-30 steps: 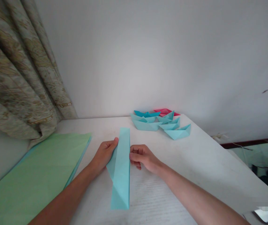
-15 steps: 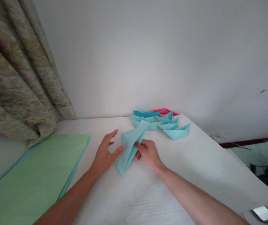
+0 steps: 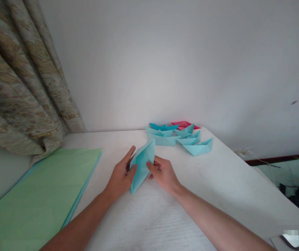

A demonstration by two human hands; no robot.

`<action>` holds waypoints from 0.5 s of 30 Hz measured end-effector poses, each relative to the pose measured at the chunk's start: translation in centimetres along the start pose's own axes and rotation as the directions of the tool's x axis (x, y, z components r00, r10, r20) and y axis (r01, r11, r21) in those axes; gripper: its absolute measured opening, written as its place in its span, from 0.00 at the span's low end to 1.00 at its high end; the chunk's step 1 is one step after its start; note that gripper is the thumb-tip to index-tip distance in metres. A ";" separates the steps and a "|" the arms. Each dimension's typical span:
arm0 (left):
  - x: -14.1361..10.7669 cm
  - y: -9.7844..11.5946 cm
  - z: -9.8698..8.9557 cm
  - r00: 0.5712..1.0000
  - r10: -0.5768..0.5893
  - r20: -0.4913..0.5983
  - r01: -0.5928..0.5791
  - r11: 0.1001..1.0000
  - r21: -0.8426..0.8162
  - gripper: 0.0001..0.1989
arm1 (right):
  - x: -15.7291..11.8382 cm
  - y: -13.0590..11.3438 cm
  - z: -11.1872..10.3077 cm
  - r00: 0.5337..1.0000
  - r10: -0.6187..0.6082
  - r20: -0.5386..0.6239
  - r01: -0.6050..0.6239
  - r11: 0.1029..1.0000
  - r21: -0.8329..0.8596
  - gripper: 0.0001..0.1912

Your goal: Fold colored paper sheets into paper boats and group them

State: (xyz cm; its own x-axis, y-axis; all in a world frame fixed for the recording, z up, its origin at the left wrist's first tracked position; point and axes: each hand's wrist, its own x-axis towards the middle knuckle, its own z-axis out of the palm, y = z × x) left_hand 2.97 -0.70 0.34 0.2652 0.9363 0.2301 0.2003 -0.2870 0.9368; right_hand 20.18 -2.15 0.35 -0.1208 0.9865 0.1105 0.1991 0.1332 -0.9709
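Between my two hands is a folded sheet of light blue paper, tilted and parted so that its hollow inside shows. My left hand grips its left side, thumb over the near layer and fingers behind. On the right side, my right hand pinches the paper between thumb and fingers; some of those fingertips are hidden behind it. Just beyond stand several light blue paper boats, with a darker blue paper boat and a red paper boat at the back.
A stack of large green and blue paper sheets lies on the left of the white table. A patterned curtain hangs at the far left. The wall closes off the back. A small pale object is at the lower right, blurred.
My left hand has closed on the paper's left side. The folded paper has turned and been spread apart, showing its inside. My right hand keeps its hold.
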 end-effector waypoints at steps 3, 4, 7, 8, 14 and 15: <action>0.2 -0.2 -0.1 0.998 0.024 -0.055 -0.025 1.000 -0.012 0.30 | 0.0 -0.1 -0.1 1.000 -0.015 -0.013 0.014 1.000 -0.023 0.11; 0.2 -0.3 -0.1 0.998 0.023 -0.059 -0.024 1.000 -0.015 0.30 | 0.1 -0.1 -0.1 1.000 -0.014 -0.019 0.013 1.000 -0.027 0.11; 0.3 -0.3 -0.2 0.998 0.006 -0.056 -0.008 1.000 -0.024 0.30 | 0.1 -0.2 -0.3 0.999 -0.005 -0.038 0.003 0.999 -0.050 0.14; 0.3 -0.2 -0.2 0.999 0.006 -0.052 -0.007 1.000 -0.019 0.30 | 0.1 -0.2 -0.4 0.999 -0.010 -0.040 0.007 0.998 -0.064 0.15; 0.6 -0.2 -0.1 0.996 -0.072 -0.058 0.074 0.997 0.030 0.27 | 0.0 -0.3 -0.4 0.997 -0.065 -0.028 0.060 0.986 -0.157 0.10; 0.7 -0.3 -0.1 0.994 -0.088 -0.061 0.091 0.995 0.044 0.26 | 0.0 -0.4 -0.4 0.997 -0.072 -0.019 0.068 0.984 -0.167 0.10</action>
State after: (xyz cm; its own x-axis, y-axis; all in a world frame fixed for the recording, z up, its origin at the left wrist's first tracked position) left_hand 3.01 0.08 0.22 0.1882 0.9686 0.1622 0.2645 -0.2090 0.9415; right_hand 20.53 -2.18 0.80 -0.1162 0.9759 0.1845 0.3497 0.2140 -0.9121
